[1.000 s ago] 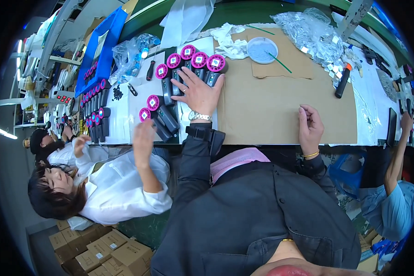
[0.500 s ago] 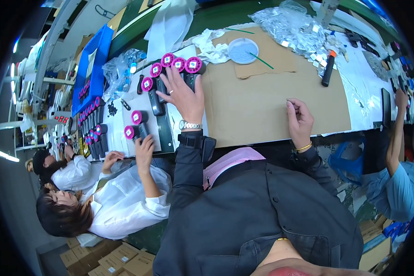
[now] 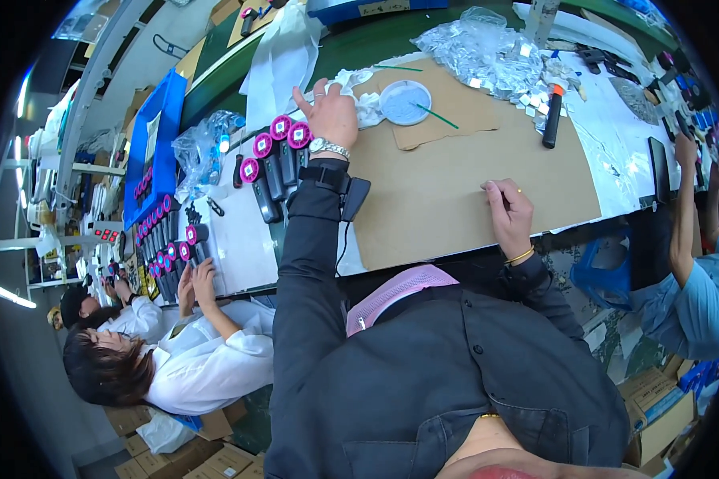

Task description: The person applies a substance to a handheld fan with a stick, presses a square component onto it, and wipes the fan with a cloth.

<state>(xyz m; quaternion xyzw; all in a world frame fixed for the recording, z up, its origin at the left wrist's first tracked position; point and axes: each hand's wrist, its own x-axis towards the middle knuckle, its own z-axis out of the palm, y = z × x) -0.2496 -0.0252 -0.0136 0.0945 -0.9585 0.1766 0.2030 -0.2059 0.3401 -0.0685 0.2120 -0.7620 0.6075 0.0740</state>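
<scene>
My left hand (image 3: 331, 120) is stretched across the far left side of the work surface, fingers apart, holding nothing. It is beside a crumpled white cloth (image 3: 367, 112) and just beyond a group of dark-handled devices with round magenta heads (image 3: 280, 128). My right hand (image 3: 510, 214) hovers over the near right part of the brown cardboard sheet (image 3: 447, 188). Its fingers are curled in toward the thumb; whatever they may pinch is too small to make out. A round white dish of pale blue material (image 3: 405, 102) sits at the back, a green stick (image 3: 435, 115) resting across its rim.
An orange-and-black handled tool (image 3: 552, 120) lies at right, near a heap of clear plastic bags (image 3: 487, 56) and small white squares. A blue bin (image 3: 153, 144) stands at far left. A co-worker in white (image 3: 216, 367) handles more magenta-headed devices; another person's arm (image 3: 683, 211) reaches in at right.
My left hand has moved away from the magenta-headed devices, farther over the table toward the cloth. My right hand stays curled in nearly the same place. The co-worker's hands have drawn together at left.
</scene>
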